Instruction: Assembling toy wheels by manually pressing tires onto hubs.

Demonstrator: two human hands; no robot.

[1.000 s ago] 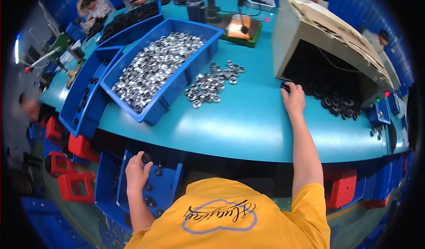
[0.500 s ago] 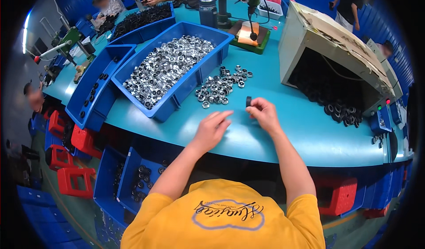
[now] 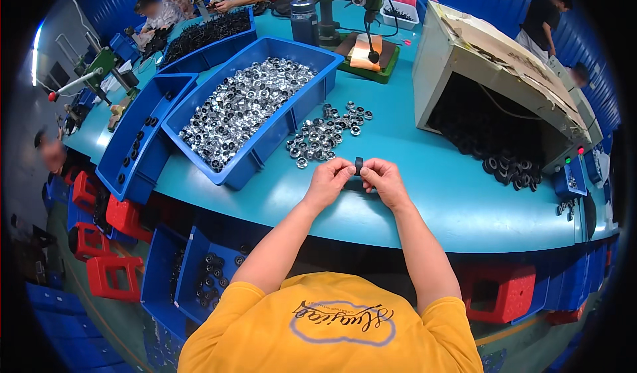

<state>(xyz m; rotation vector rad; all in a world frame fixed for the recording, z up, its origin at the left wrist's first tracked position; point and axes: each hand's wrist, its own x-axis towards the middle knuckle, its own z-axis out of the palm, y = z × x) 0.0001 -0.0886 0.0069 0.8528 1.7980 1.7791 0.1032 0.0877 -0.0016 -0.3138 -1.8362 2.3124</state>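
Note:
A black rubber ring (image 3: 359, 163) is held upright between my two hands above the table. My left hand (image 3: 328, 185) pinches it from the left, and my right hand (image 3: 385, 182) grips its other side with thumb and fingers. The fingertips cover part of the ring, so its inside does not show. Just beyond my left hand lies a loose pile of shiny metal rollers with dark centres (image 3: 323, 134). A large blue bin (image 3: 247, 165) heaped with the same metal pieces stands behind and to the left.
On the right, a cream metal housing (image 3: 431, 74) has black rings (image 3: 507, 167) spilling from its opening. A green press (image 3: 381, 71) and a dark bottle (image 3: 304, 21) stand at the back. Further left is a narrow blue bin (image 3: 109, 171) with a few black rings. People sit beyond.
My left hand has moved right and closed on the ring. My right hand has brought the ring left and slightly nearer, so both hands now meet at it.

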